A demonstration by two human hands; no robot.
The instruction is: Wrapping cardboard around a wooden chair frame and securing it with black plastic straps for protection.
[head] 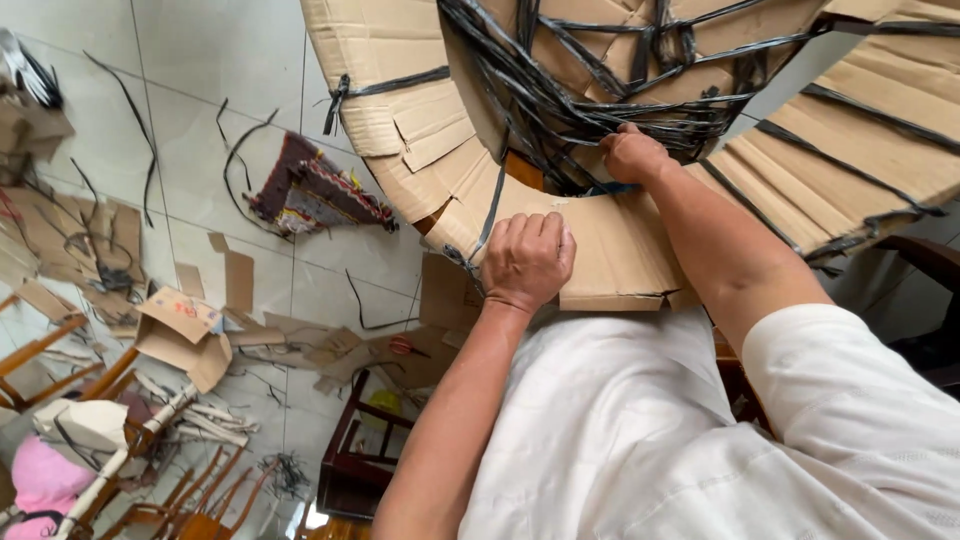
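The person's left hand point(527, 258) is curled into a loose fist, knuckles up, its fingers folded down over the lower edge of a large curved piece wrapped in brown cardboard point(610, 250), which fills the upper middle and right of the view, just above the person's white garment point(640, 430). The right hand point(632, 154) sits higher, at the inner curve of the wrapped piece, its fingers closed among a tangle of black plastic strapping point(590, 90) that crosses the opening and binds the cardboard; whether it pinches one strand or several cannot be told. More black bands run across the cardboard sections to the right. On the tiled floor point(200, 90) to the left lie cardboard scraps point(185, 330), loose black strips, a small patterned rug point(315, 190) and a dark wooden chair frame point(350, 460). A pink bundle point(45, 475) rests at the lower left edge.
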